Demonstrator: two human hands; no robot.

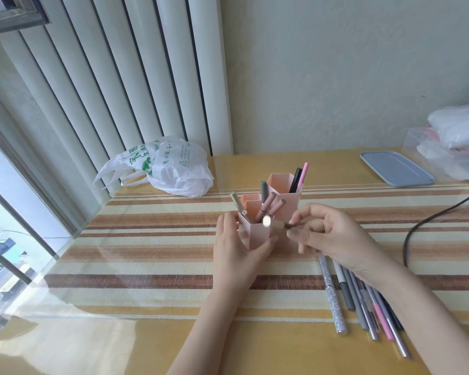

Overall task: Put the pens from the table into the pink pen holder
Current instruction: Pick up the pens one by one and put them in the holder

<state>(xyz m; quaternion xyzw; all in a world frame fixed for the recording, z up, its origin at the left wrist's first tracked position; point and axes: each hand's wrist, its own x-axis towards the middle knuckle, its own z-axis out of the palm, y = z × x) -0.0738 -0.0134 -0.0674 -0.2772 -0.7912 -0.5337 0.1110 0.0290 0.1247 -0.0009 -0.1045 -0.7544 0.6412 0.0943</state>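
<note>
A pink pen holder with hexagonal compartments of different heights stands mid-table and holds several pens. My left hand grips its lowest front compartment from the left. My right hand pinches a beige pen lying nearly level, its pale end just over that front compartment's rim. Several more pens, grey, patterned and pink, lie in a loose row on the table under and beside my right forearm.
A white plastic bag lies at the back left by the radiator. A blue-grey lid and a clear box with packets sit at the back right. A dark cable curves along the right side.
</note>
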